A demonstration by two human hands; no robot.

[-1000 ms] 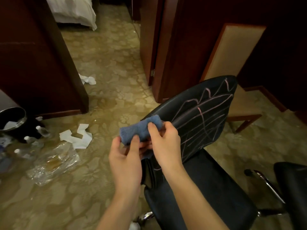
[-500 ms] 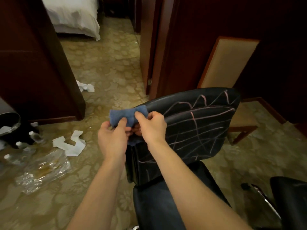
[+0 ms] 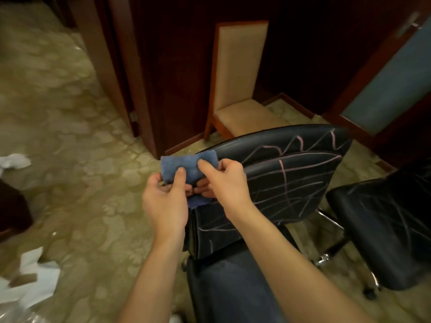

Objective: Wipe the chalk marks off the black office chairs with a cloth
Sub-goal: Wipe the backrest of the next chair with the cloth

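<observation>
since the earlier frames your view has swung to the right, so the bed and the bin have gone out of sight and a second black office chair [image 3: 382,231] has come in on the right; your hands have kept their hold on the cloth all the while

you hold the blue cloth [image 3: 189,167] bunched between both hands, just above the upper left corner of the nearer black office chair [image 3: 286,180]. your left hand [image 3: 166,201] pinches the cloth's left part, thumb on the near face and fingers curled behind it. your right hand [image 3: 225,181] pinches the right part the same way, thumb laid across the near face. a darker fold of the cloth hangs below your knuckles, in front of the backrest's edge; whether it touches the chair you cannot tell

the nearer chair's backrest faces you and carries pink chalk marks [image 3: 283,173], long crossing lines and zigzags over most of its surface, with fainter strokes low on its left side. its seat reaches down toward the bottom edge under your right forearm. the second chair stands just beside it and shows faint lines too

behind them a wooden chair with tan padding [image 3: 240,73] stands against dark wood panelling. torn white paper [image 3: 35,283] lies on the patterned carpet [image 3: 77,145] at the lower left, and more at the left edge
</observation>
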